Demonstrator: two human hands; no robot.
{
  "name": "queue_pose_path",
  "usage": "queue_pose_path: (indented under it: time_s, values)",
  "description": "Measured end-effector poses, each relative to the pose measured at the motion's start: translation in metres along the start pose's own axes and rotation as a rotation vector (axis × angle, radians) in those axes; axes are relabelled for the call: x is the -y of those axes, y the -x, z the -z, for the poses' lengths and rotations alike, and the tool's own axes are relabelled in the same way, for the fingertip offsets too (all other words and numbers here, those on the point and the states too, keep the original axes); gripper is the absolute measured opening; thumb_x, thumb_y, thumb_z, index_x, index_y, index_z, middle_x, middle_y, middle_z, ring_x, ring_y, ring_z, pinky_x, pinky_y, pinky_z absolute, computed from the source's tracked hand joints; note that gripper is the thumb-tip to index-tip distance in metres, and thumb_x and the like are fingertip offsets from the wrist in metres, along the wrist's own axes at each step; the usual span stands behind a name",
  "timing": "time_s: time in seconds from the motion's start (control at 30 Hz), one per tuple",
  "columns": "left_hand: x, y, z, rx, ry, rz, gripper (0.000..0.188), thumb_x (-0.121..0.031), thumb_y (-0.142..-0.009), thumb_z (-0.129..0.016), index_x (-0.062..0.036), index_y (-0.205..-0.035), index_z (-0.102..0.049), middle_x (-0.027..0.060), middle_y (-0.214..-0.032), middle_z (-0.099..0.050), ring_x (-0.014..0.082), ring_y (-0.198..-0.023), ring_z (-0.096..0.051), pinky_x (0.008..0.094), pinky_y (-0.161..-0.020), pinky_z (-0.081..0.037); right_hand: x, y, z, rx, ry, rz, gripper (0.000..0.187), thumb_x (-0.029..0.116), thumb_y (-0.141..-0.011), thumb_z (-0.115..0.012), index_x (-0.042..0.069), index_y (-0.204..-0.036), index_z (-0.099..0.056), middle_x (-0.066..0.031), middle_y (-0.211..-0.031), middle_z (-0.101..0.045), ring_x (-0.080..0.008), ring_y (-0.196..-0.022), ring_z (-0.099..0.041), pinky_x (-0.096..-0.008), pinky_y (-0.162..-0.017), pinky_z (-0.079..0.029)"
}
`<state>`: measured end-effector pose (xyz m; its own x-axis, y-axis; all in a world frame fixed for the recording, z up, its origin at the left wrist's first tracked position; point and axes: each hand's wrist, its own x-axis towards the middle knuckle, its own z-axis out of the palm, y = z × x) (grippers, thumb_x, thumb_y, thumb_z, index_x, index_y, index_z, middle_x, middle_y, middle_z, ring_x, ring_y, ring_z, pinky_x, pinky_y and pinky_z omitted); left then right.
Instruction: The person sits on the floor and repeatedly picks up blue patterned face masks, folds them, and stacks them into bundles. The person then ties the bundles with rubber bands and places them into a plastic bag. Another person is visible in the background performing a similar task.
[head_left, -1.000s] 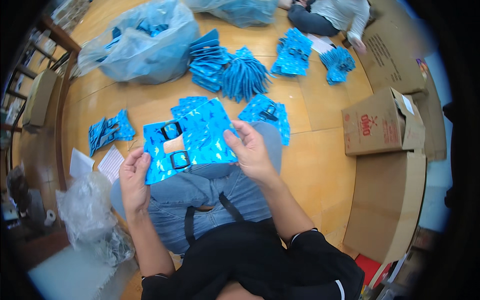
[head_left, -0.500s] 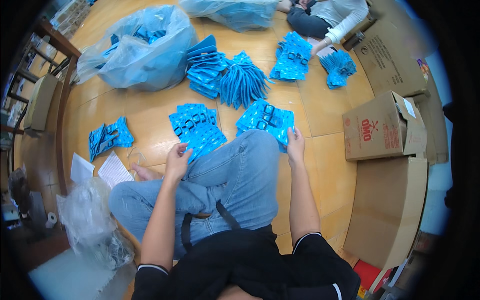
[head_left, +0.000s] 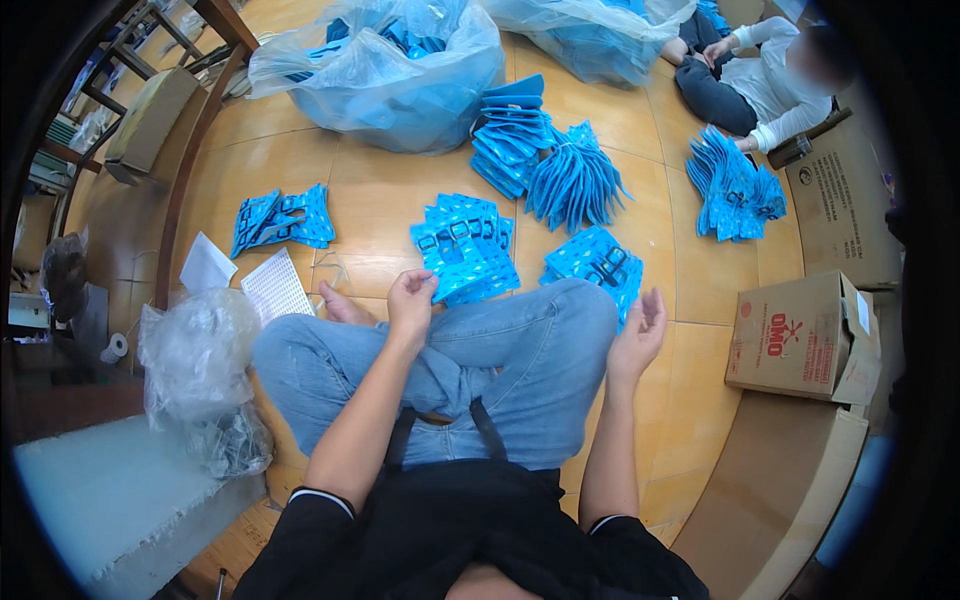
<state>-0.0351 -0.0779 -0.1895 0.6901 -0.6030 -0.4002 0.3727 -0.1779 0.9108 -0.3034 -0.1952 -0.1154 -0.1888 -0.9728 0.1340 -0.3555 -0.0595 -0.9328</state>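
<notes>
My left hand point(head_left: 410, 305) is by the lower left corner of a fanned pile of blue patterned flat pieces point(head_left: 465, 245) marked with black frame shapes. Its fingers are loosely bent and nothing shows in them. Beyond my right knee lies another stack of such blue pieces point(head_left: 598, 265), its near part hidden by the knee. My right hand point(head_left: 640, 335) is just right of that stack, palm turned up, with fingers apart and nothing held. A smaller blue bundle point(head_left: 285, 218) is on the floor at the left.
Two blue piles point(head_left: 510, 135) point(head_left: 575, 180) stand before a large clear bag point(head_left: 400, 100). A co-worker point(head_left: 770, 85) sits far right beside a blue pile point(head_left: 735, 185). Cardboard boxes point(head_left: 790, 335) line the right; paper sheets point(head_left: 278, 285) and crumpled plastic point(head_left: 200, 350) are left.
My view has turned, so the scene sits further right. My right hand has let go of the right stack's edge and opened. The co-worker's two blue piles now appear together.
</notes>
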Motion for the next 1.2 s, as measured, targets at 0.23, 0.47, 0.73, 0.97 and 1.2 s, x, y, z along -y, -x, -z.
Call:
queue_pose_path:
  time_s: [0.23, 0.47, 0.73, 0.97, 1.2]
  values:
    - [-0.053, 0.091, -0.012, 0.215, 0.285, -0.198, 0.016, -0.005, -0.087, -0.064, -0.0016, -0.101, -0.056, 0.0022, -0.088, -0.061, 0.0067, -0.077, -0.056, 0.0211, -0.070, -0.046, 0.089, 0.072, -0.061, 0.742, -0.612, -0.410, 0.051, 0.018, -0.095, -0.055, -0.001, -0.139, -0.035, -0.0061, -0.108, -0.058, -0.0115, -0.095, -0.057, -0.0270, -0.081, -0.048]
    - [-0.072, 0.116, 0.012, 0.280, 0.163, -0.232, 0.010, -0.006, -0.088, -0.063, -0.0012, -0.096, -0.059, 0.0068, -0.096, -0.066, 0.0075, -0.082, -0.059, 0.0225, -0.073, -0.048, 0.116, 0.066, -0.067, 0.886, -0.465, -0.314, 0.033, 0.017, -0.097, -0.052, 0.002, -0.126, -0.054, -0.0029, -0.095, -0.060, -0.0076, -0.086, -0.057, -0.0222, -0.073, -0.048]
    - [-0.102, 0.102, 0.042, 0.174, -0.463, -0.418, 0.028, -0.024, -0.084, -0.068, -0.0029, -0.101, -0.061, 0.0066, -0.091, -0.066, 0.0179, -0.087, -0.062, 0.0313, -0.077, -0.047, 0.105, 0.089, -0.082, 0.972, -0.317, -0.054, 0.044, 0.016, -0.095, -0.055, 0.000, -0.134, -0.043, -0.0131, -0.118, -0.055, -0.0155, -0.105, -0.054, -0.0273, -0.086, -0.045]
    - [-0.098, 0.100, 0.098, 0.141, -1.650, -0.514, 0.034, -0.021, -0.072, -0.072, -0.0085, -0.102, -0.063, 0.0095, -0.094, -0.063, 0.0276, -0.098, -0.058, 0.0440, -0.098, -0.034, 0.080, 0.112, -0.087, 1.140, -0.258, -0.251, 0.048, 0.020, -0.095, -0.055, 0.000, -0.136, -0.039, -0.0161, -0.128, -0.051, -0.0180, -0.110, -0.051, -0.0295, -0.089, -0.044]
    - [-0.157, 0.106, 0.089, 0.312, -1.069, -0.803, 0.022, -0.002, -0.067, -0.067, -0.0132, -0.085, -0.068, 0.0060, -0.107, -0.063, 0.0305, -0.112, -0.052, 0.0441, -0.106, -0.032, 0.091, 0.085, -0.077, 1.040, -0.303, -0.359, 0.052, 0.035, -0.098, -0.046, 0.000, -0.136, -0.039, -0.0164, -0.128, -0.051, -0.0233, -0.115, -0.053, -0.0339, -0.090, -0.046]
